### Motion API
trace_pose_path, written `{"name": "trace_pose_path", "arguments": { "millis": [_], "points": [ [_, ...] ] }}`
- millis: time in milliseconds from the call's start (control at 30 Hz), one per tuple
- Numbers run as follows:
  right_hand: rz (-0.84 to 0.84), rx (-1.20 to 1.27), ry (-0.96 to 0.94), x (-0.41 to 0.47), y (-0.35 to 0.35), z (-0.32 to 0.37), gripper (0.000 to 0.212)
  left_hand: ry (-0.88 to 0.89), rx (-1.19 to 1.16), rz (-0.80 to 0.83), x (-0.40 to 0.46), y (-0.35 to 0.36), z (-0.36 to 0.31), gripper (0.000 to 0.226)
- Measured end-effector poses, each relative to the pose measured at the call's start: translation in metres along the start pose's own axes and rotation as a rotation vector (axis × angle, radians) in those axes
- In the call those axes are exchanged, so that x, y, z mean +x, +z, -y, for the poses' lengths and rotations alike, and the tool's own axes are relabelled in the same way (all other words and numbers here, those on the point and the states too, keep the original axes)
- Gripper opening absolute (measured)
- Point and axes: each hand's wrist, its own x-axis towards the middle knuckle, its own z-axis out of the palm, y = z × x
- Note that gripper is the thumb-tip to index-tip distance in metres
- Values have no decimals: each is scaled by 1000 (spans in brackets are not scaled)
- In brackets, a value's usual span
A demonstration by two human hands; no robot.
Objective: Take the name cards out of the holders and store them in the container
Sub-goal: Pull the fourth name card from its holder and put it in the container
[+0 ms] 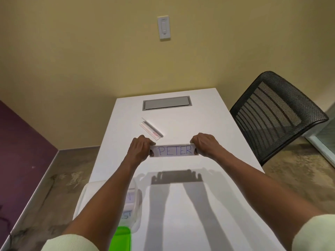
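Observation:
A clear holder with a white name card reading PETER [174,150] is held up above the white table [199,205]. My left hand [139,148] grips its left end and my right hand [204,144] grips its right end. An empty clear holder [151,129] lies flat on the table beyond my hands. A clear plastic container [135,205] with a green latch [120,239] sits at the table's near left, partly hidden under my left forearm. White cards with blue writing show inside it.
A grey cable hatch [166,103] is set into the far end of the table. A black mesh chair [275,113] stands at the right side. A light switch [164,28] is on the yellow wall behind.

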Motion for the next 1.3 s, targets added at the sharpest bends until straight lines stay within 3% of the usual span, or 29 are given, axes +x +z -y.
{"name": "trace_pose_path", "arguments": {
  "millis": [400, 1000, 1300],
  "points": [
    [-14, 10, -115, -16, 18, 100, 20, -103, -48, 11, -85, -5, 72, 39],
    [60, 15, -310, -14, 45, 233, 17, -393, -202, 100, -181, 2, 168, 40],
    [87, 34, -367, -12, 57, 273, 32, -450, -193, 148, -199, 8, 198, 50]
  ]
}}
